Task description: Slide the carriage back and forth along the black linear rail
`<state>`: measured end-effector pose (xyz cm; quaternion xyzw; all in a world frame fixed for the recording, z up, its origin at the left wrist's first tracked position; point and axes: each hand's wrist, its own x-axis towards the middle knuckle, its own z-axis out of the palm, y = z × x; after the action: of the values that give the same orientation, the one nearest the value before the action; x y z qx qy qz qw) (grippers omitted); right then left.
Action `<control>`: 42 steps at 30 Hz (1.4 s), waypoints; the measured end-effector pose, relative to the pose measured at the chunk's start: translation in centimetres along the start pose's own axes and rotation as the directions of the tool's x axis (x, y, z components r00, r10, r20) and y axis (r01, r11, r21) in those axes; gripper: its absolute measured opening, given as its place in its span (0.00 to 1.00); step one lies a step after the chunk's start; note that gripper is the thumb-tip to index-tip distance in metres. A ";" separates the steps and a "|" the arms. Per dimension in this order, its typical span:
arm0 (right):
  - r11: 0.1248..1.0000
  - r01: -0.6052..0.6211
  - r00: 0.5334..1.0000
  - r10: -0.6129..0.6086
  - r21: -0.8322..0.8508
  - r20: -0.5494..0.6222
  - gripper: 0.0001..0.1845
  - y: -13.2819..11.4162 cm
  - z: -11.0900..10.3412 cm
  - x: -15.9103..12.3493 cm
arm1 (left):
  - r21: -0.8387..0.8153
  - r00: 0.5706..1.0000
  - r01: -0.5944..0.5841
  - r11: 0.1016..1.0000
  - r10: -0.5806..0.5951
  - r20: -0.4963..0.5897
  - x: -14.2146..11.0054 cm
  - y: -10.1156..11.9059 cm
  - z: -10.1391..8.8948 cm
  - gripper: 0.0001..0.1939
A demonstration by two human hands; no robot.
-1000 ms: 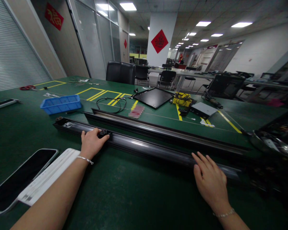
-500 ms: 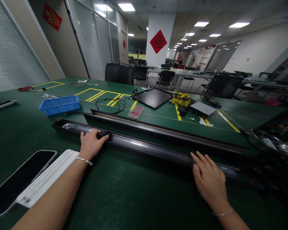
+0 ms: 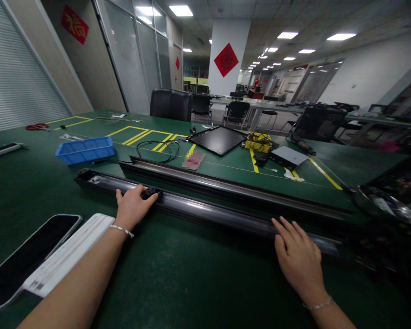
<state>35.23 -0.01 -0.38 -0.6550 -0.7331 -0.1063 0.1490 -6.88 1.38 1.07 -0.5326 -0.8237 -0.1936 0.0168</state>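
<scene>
Head view: left hand (image 3: pixel 133 205) curled round black block (image 3: pixel 152 190).

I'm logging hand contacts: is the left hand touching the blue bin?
No, the left hand is at the black block on the nearer rail, apart from the blue bin.

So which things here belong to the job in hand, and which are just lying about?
Job in hand:
near rail, right hand at it
black block on that rail, left hand against it
far rail, perhaps: similar, but untouched

Apparently lying about:
phone
flat white item
blue bin
red scissors
black panel
</scene>
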 end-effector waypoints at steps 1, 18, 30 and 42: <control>1.000 0.001 1.000 -0.001 0.002 -0.003 0.25 0.0 0.0 0.0 | -0.002 1.000 0.000 1.000 0.000 -0.003 0.0 0.0 0.0 0.18; 1.000 0.002 1.000 -0.002 0.005 0.002 0.25 0.0 0.0 0.0 | 0.030 0.997 -0.065 0.997 0.067 -0.042 0.1 -0.5 0.3 0.19; 1.000 0.004 1.000 -0.004 -0.011 -0.008 0.25 0.1 0.2 0.0 | 0.011 0.998 -0.053 0.999 0.054 -0.036 0.0 -0.4 0.2 0.18; 1.000 -0.002 1.000 0.002 -0.007 -0.004 0.25 0.0 0.1 0.0 | -0.008 0.998 -0.050 0.999 0.050 -0.037 -0.1 -0.3 0.0 0.18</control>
<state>35.24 0.00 -0.49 -0.6561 -0.7317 -0.1101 0.1481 -7.09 1.21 0.99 -0.5495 -0.8088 -0.2067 0.0347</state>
